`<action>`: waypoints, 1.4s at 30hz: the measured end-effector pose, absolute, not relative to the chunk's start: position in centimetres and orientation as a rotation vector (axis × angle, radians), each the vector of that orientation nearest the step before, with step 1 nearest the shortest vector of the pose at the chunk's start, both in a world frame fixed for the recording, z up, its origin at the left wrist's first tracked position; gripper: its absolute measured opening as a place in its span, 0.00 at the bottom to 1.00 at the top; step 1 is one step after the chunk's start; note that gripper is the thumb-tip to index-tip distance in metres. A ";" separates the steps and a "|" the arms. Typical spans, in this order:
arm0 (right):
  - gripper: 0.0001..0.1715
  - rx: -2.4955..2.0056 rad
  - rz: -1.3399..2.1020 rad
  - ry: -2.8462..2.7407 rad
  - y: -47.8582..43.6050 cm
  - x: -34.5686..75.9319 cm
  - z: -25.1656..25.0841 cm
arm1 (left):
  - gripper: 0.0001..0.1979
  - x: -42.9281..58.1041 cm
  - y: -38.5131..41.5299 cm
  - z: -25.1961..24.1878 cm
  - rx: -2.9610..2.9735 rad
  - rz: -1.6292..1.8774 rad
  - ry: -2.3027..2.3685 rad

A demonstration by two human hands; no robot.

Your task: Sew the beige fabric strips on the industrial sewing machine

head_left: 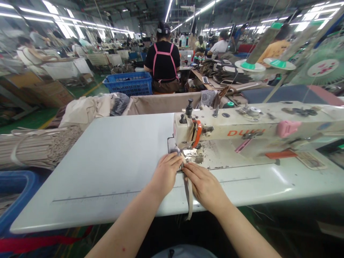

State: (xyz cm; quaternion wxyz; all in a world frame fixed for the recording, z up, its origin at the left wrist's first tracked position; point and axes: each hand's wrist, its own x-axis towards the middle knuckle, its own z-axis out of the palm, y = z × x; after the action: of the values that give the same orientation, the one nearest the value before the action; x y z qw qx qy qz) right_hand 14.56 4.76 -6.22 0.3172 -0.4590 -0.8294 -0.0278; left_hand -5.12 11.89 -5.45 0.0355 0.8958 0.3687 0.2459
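A narrow beige strap (190, 197) runs up to the presser foot area of an industrial sewing machine (217, 125), and its near end hangs over the table's front edge. My left hand (168, 170) lies flat just left of the foot, fingers stretched over the machine bed beside the strap. Close to the needle area, my right hand (200, 181) has its fingers and thumb closed on the strap. The part of the strap under the fingertips and foot is hidden.
The white sewing table (115, 154) spreads to the left. Bundled beige strips (40, 147) and a blue bin (16, 182) stand at its left. Behind it are a fabric-lined trough (163, 104), a blue basket (129, 84) and a seated co-worker (163, 61). Thread cones (263, 46) rise at right.
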 end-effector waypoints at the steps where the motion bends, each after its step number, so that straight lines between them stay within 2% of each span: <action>1: 0.23 -1.211 -0.071 -2.180 4.8 14.6 -6.2 | 0.24 -5.2 11.9 -5.4 2.748 0.761 1.130; 19: 0.21 -1.255 0.019 -2.208 1.3 15.0 -5.8 | 0.28 -5.6 11.8 -5.4 2.733 0.714 1.130; 26: 0.22 -1.178 0.267 -2.030 1.2 14.5 -5.6 | 0.30 -5.6 11.8 -5.5 2.711 0.738 1.120; 28: 0.19 -1.145 0.393 -1.952 1.3 14.3 -5.3 | 0.30 -5.6 11.8 -5.4 2.709 0.738 1.125; 31: 0.17 -1.123 0.764 -1.732 0.8 13.9 -4.7 | 0.30 -5.6 11.9 -5.4 2.711 0.723 1.133; 36: 0.29 -0.928 1.417 -1.231 -0.9 13.0 -4.0 | 0.28 -5.5 12.0 -5.3 2.713 0.714 1.146; 38: 0.28 -0.929 1.517 -1.169 -1.3 12.7 -4.1 | 0.28 -5.6 12.0 -5.3 2.712 0.723 1.145; 40: 0.25 -1.028 1.405 -1.202 -1.4 12.6 -4.4 | 0.30 -5.6 11.9 -5.4 2.710 0.726 1.138; 42: 0.23 -1.212 1.086 -1.327 -1.2 12.7 -4.7 | 0.32 -5.6 11.9 -5.4 2.711 0.727 1.128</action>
State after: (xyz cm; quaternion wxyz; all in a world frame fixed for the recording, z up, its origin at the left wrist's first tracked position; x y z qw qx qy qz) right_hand 12.71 -1.18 -4.69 0.4975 -0.5008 -0.5480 0.4488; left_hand -5.64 11.92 -5.39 0.0583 0.8946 0.3724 0.2401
